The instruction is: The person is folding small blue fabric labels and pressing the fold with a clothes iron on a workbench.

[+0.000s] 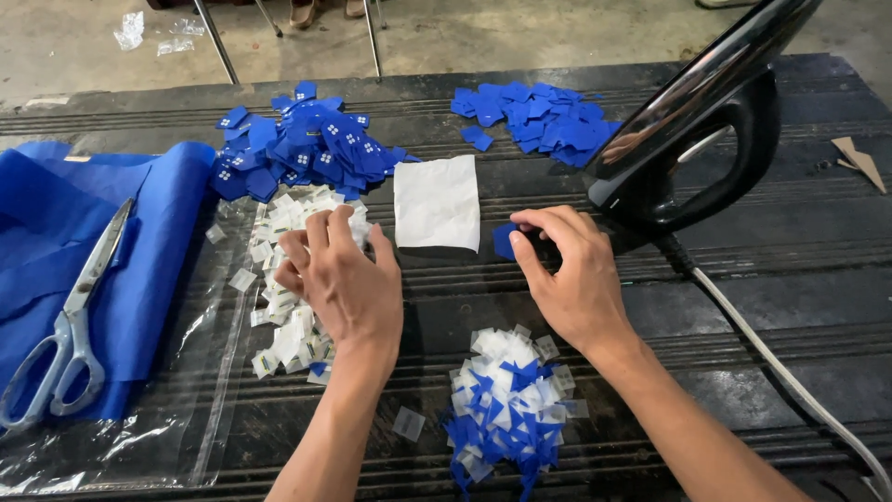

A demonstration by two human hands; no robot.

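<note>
Nearest: mixed scrap heap below right hand, pinching blue patch leftward; left hand curled over white labels.

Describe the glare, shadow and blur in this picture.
Head view: even, soft light; bright glare streaks on the iron handle and on the clear plastic sheet; faint shadows under the left hand and right hand; hands and blue patches sharp, little blur.
</note>
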